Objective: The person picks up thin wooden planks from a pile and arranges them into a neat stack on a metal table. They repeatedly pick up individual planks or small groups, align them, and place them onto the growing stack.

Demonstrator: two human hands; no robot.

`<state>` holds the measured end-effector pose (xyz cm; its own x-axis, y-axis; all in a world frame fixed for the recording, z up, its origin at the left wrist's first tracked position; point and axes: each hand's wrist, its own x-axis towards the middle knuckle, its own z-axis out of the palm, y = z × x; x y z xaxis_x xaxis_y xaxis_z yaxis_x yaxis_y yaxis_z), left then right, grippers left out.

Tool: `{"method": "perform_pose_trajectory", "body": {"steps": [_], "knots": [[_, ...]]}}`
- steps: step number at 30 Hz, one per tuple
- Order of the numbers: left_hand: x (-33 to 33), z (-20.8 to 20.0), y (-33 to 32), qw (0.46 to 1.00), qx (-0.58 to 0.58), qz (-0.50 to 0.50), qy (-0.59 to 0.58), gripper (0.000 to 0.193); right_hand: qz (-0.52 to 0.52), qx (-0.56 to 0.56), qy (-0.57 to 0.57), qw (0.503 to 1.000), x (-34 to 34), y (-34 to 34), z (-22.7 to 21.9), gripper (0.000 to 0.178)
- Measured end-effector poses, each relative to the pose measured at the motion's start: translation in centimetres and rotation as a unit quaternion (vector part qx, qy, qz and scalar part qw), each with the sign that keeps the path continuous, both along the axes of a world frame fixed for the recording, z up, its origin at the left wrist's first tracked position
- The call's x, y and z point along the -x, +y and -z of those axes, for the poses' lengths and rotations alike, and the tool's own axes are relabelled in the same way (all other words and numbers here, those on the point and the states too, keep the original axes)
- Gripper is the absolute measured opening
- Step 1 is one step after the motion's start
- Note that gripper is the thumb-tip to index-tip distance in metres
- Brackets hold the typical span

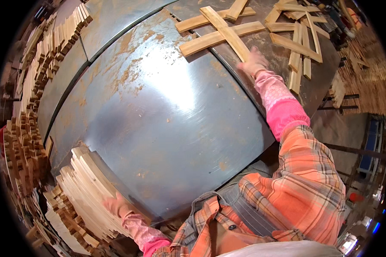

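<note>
My right hand (255, 63) is at the near end of a pale wooden slat (225, 34), thumb on one side and fingers on the other, closed on it. That slat lies crosswise over two other slats, the nearer one (201, 44) reaching onto the grey metal table (158, 132). At the lower left, my left hand (117, 204) lies on the edge of a stack of long pale wooden strips (88, 184). Its fingers look apart, slightly blurred, and grip no strip that I can make out.
A loose pile of slats (298, 47) lies on the brown tabletop at the far right. Long rows of stacked wood pieces (51, 55) line the left side. More stacked wood (369, 81) stands beyond the right edge. Sawdust (120, 47) is scattered over the metal surface.
</note>
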<state>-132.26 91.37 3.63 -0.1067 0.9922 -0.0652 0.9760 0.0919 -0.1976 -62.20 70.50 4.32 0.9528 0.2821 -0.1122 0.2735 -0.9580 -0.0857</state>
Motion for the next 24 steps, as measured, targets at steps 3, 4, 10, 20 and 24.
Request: {"method": "perform_pose_trajectory", "body": {"steps": [3,4,10,20,24], "knots": [[-7.8,2.4,-2.1,0.978,-0.034,0.115,-0.173,0.064,-0.018,0.008,0.098,0.995,-4.3,-2.9,2.3,0.067],[-11.0,3.2,-4.0,0.946,-0.054,0.155,-0.280,0.062,-0.025,-0.165,0.213,0.963,-4.8,-3.3,3.0,0.061],[-35.7,-2.7,-13.6,0.760,0.134,0.012,-0.636,0.058,-0.244,-0.215,0.434,0.840,6.5,-2.7,-1.0,0.055],[-23.5,-13.3,-25.4,0.753,-0.144,-0.280,-0.578,0.030,-0.624,-0.085,0.526,0.571,20.9,-6.0,-0.9,0.082],[-10.1,-19.6,-31.6,0.867,-0.233,-0.301,-0.321,0.034,-0.661,0.019,0.448,0.602,20.6,-6.3,-0.1,0.069]]}}
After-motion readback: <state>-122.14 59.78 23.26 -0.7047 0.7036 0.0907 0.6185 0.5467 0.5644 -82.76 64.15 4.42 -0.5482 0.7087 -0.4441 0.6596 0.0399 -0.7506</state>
